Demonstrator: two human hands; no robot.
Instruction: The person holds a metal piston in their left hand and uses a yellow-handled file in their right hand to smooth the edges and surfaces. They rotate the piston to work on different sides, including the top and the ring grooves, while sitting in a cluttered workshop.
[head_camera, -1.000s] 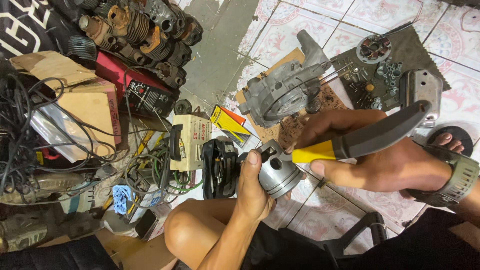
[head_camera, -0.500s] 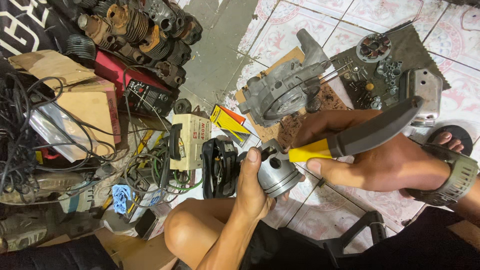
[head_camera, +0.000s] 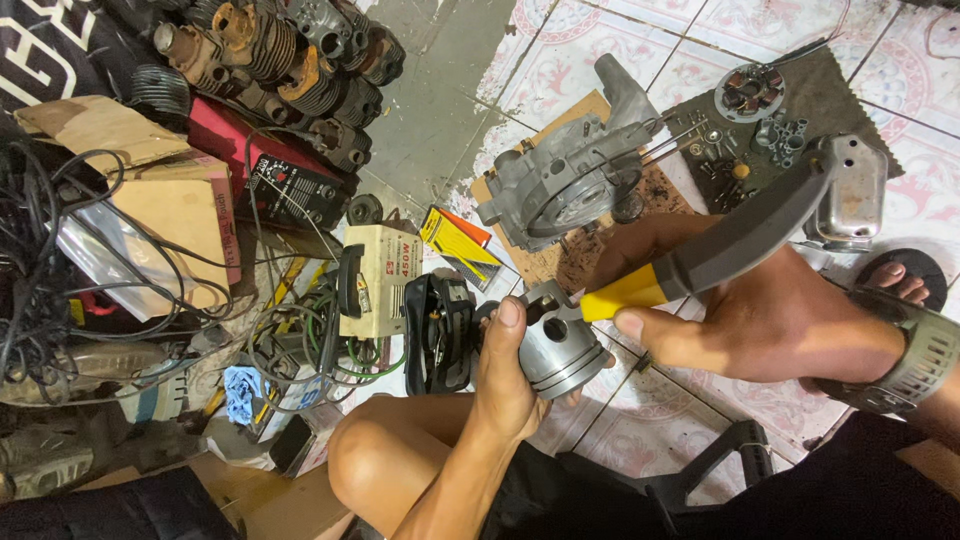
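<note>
Left hand (head_camera: 510, 375) grips a silver-grey ringed metal piston (head_camera: 560, 355), thumb (head_camera: 507, 318) pressed flat along its near side with the tip up by the top edge; the other fingers wrap behind it, mostly hidden, only tips peeking out below right. The piston sits in the curl of those fingers, crown facing lower right, skirt toward the tool.

Right hand (head_camera: 770, 320) is closed around pliers with yellow-and-grey handles (head_camera: 700, 260). Its fingers are pressed together over the handles, with the index finger (head_camera: 650, 335) stretched underneath toward the yellow end. The plier tips meet the piston's upper edge just above the left thumb; exact contact cannot be told. A grey mesh watch strap (head_camera: 925, 355) circles the right wrist.

Beyond the fingers, on the patterned tile floor (head_camera: 570, 60): a grey cast-metal engine crankcase (head_camera: 570, 180) on cardboard, near the plier handles. Left of the left thumb lie a black tool case (head_camera: 435, 335) and a cream box-shaped device (head_camera: 380, 280). A bare knee (head_camera: 385, 470) sits below the left hand.
</note>
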